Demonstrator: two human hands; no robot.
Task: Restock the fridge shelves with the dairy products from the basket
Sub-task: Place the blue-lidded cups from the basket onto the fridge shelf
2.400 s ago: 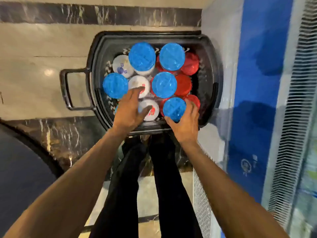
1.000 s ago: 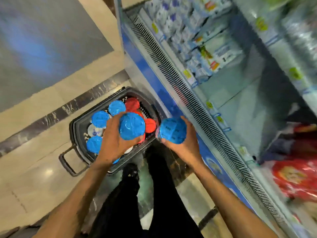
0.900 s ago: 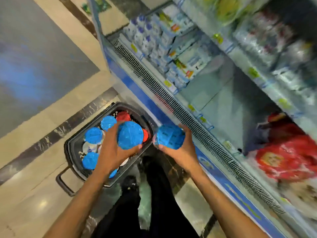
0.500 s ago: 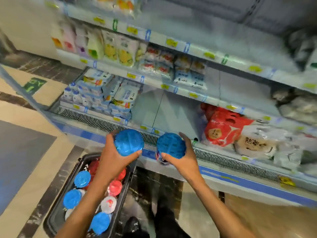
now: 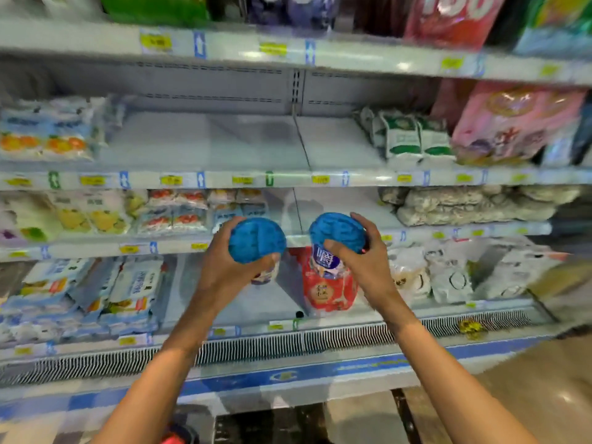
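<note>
Blue-lidded tubs held up before fridge shelves (image 5: 288, 179): left hand (image 5: 224, 267) grips left tub (image 5: 256, 240), right hand (image 5: 365, 264) grips right tub (image 5: 336, 232).

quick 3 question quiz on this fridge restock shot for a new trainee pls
1. True or false: the left hand holds nothing.
2. The right hand grips the right tub. Its lid is: A red, B blue, C white.
3. Is either tub set on a fridge shelf yet?

Key
1. False: it grips the left tub.
2. B.
3. No: both are held up in front of the shelves.
</note>
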